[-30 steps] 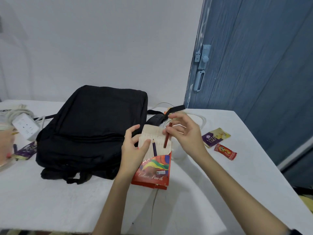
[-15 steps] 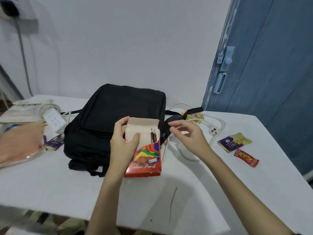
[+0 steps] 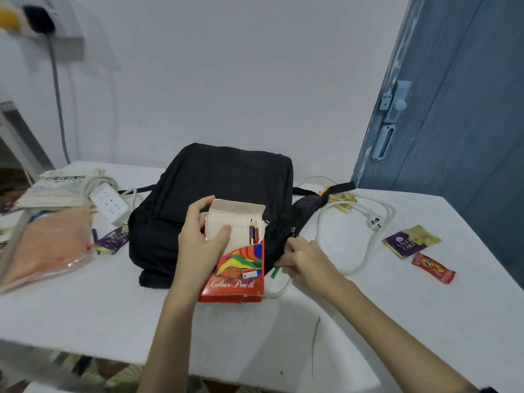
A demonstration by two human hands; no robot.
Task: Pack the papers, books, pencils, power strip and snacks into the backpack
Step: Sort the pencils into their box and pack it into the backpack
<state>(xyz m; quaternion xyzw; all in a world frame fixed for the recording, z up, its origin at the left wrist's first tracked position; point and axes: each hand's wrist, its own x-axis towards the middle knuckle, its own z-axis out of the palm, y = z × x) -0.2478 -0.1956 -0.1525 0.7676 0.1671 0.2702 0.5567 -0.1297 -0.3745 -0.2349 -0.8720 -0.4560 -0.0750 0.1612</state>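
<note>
A black backpack lies flat in the middle of the white table. My left hand holds a red colour pencil box upright in front of it, flap open, with two pencils standing inside. My right hand is low at the box's right side, fingers pinching a green pencil on the table. The white power strip lies left of the backpack, its cable and plug looping on the right.
Papers and books and a clear pouch lie at the far left, with a purple snack pack. On the right lie a purple-yellow snack, a red snack and a yellow wrapper. A blue door stands right.
The red pencil that my right hand held now stands in the box. My right hand dropped to the table and took hold of a green pencil. The view swung left.
</note>
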